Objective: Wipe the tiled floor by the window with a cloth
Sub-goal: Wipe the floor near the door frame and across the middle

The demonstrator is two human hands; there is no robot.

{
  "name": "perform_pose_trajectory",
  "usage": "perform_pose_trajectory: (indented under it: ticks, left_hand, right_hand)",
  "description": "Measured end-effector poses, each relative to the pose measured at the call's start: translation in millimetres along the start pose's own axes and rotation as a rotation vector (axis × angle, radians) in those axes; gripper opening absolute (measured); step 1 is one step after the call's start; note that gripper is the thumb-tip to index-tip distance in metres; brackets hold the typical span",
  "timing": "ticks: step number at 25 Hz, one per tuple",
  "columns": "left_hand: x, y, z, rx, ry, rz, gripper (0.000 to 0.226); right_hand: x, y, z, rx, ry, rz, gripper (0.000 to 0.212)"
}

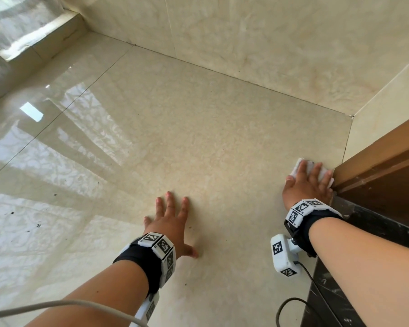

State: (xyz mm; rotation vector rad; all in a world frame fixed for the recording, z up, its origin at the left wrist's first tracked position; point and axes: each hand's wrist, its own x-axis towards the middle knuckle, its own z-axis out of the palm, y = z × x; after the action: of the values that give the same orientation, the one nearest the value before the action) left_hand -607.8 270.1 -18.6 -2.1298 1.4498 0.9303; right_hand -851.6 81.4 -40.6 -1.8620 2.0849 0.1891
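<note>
Two hands: both palm-down on the tiled floor, neither curled round anything.
Right hand: fingers straight and spread, pressing flat on the cloth; a press, not a pinch.
Cloth: white, folded small, mostly under the right palm; its edges show past the fingertips and on the little-finger side.
Left hand: fingers splayed, holding nothing, flat on bare tile well to the thumb side of the pressing hand; judged to be a prop for body weight.
Wooden door frame: just beside the cloth on the little-finger side; cloth corner touching it or nearly so, cannot tell which.
Dark stone threshold: behind the right wrist, running along under the forearm.
Dark specks: scattered on the glossy tile far beyond the left hand, in the window's reflection.
Step in hand: wiping at the stroke's frame-side end, by my reading.
Next move: likely a sweep away from the frame, towards the propping hand, palm pressure kept even so the cloth does not bunch; the specked tiles look unreached.
</note>
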Motion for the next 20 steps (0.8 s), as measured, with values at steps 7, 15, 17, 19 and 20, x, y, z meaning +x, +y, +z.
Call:
perform_pose_trajectory:
  ticks: [7,15,17,19,20]
  left_hand:
    - [-5.4,-15.9,12.2,-0.029,-0.017,-0.028,0.143]
    - [-8.9,-31.9,14.8,-0.069,0.016,-0.044,0.144]
    - [-11.8,-36.3,15.2,-0.069,0.018,-0.049,0.144]
    - [-15.5,-41.2,15.3,-0.067,0.017,-0.057,0.143]
    - [-17.0,-43.1,15.2,-0.070,0.014,-0.059,0.143]
  right_hand:
    - [-73.9,-63.8,33.7,-0.162,-0.122,-0.562,0.062]
    - [-133.5,-103.6,60.7,-0.243,-0.215,-0.905,0.061]
    - [-130.3,-105.8,59.9,-0.263,-0.215,-0.936,0.062]
    - [-126.2,-108.3,59.4,-0.260,-0.212,-0.932,0.062]
    - [-122.7,-108.8,58.2,-0.251,-0.204,-0.911,0.063]
